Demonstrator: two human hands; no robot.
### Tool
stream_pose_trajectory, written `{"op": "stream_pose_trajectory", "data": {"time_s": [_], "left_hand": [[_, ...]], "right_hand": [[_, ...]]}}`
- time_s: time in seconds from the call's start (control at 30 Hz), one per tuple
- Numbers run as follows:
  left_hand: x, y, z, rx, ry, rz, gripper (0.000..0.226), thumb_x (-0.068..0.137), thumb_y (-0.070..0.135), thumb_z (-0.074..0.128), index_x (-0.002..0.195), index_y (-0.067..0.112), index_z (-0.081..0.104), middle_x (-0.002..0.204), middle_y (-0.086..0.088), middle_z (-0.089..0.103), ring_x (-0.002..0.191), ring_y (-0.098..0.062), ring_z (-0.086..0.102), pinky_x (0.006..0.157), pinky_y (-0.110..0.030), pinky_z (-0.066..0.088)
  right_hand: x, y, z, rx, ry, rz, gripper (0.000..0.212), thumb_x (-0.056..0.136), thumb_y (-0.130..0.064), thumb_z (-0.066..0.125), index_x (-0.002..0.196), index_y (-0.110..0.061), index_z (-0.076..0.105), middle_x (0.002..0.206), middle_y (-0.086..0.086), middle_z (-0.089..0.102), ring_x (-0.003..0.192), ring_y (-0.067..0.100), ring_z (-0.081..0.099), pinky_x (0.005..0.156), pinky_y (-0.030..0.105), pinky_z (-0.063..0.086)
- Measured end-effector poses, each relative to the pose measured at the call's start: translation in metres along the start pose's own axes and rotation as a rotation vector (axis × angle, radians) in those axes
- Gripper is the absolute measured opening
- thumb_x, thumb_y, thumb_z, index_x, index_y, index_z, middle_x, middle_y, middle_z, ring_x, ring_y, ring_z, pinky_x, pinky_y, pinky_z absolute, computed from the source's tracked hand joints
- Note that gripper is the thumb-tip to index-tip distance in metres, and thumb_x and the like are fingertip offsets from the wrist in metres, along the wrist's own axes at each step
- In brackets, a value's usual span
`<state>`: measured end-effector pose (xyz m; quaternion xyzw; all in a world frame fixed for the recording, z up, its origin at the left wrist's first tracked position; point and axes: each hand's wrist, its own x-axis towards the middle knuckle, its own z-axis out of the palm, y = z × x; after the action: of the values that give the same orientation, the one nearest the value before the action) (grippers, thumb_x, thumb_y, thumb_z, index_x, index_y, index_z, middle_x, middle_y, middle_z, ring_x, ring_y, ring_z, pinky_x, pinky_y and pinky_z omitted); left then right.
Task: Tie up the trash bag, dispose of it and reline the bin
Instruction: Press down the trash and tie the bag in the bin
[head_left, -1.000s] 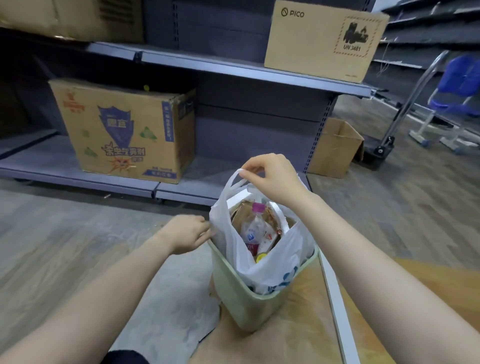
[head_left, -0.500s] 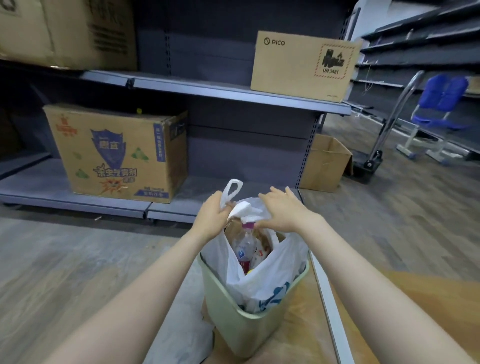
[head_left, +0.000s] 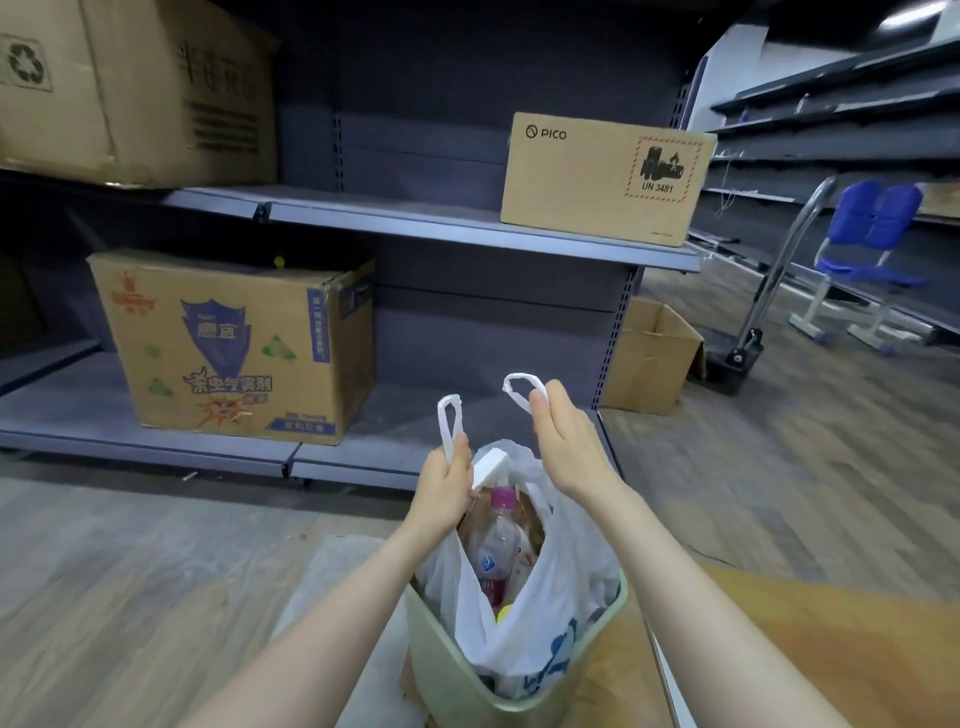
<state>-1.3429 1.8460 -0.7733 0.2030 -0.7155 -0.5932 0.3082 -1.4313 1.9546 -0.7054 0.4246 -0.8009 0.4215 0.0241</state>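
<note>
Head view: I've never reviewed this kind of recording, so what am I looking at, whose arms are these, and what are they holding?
There is no machine here. A person wears a wide-angle camera on the head, looking forward and down, so the two bare arms reaching in from below are their own. The left hand grips one looped handle of the thin white plastic trash bag; the fingers of the right hand pinch the other handle. The bag sits inside a pale green plastic bin and holds rubbish, including a clear plastic bottle with a pink cap. The bag is not yet tied. Behind stand grey metal shelves carrying cardboard boxes, one marked PICO. A blue chair stands at right.
</note>
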Motion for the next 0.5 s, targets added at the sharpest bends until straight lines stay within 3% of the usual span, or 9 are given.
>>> {"op": "stream_pose_trajectory", "data": {"time_s": [0.1,0.27,0.4,0.5], "left_hand": [[0.001,0.013,0.009,-0.027,-0.058,0.036,0.049,0.104,0.032,0.024,0.057,0.016,0.029,0.044,0.006,0.024,0.041,-0.007,0.022,0.05,-0.03,0.028],[0.026,0.069,0.018,0.009,-0.042,0.169,0.05,0.105,0.028,0.023,0.057,0.017,0.03,0.048,-0.001,0.025,0.044,-0.01,0.023,0.044,-0.018,0.034],[0.031,0.069,0.024,0.164,-0.121,0.2,0.054,0.103,0.038,0.023,0.055,0.014,0.029,0.048,-0.001,0.027,0.046,-0.015,0.024,0.053,-0.034,0.028],[0.036,0.068,0.014,0.23,-0.143,0.196,0.052,0.103,0.038,0.024,0.057,0.014,0.031,0.05,-0.001,0.031,0.049,-0.018,0.028,0.056,-0.036,0.029]], "right_hand": [[0.006,-0.007,-0.005,-0.031,0.047,-0.093,0.032,0.103,-0.028,0.024,0.072,-0.021,0.025,0.055,0.0,0.028,0.051,0.017,0.026,0.053,0.031,0.023],[0.036,-0.03,-0.037,-0.031,0.146,-0.259,0.027,0.103,-0.025,0.027,0.081,-0.011,0.034,0.055,0.001,0.034,0.047,0.017,0.031,0.051,0.034,0.024],[0.036,-0.034,-0.036,-0.071,0.059,-0.216,0.026,0.103,-0.023,0.027,0.082,-0.009,0.034,0.056,0.0,0.036,0.05,0.017,0.031,0.055,0.033,0.025],[0.045,-0.037,-0.045,-0.113,0.067,-0.199,0.025,0.101,-0.02,0.027,0.081,-0.009,0.035,0.056,-0.001,0.033,0.05,0.018,0.03,0.053,0.034,0.023]]}}
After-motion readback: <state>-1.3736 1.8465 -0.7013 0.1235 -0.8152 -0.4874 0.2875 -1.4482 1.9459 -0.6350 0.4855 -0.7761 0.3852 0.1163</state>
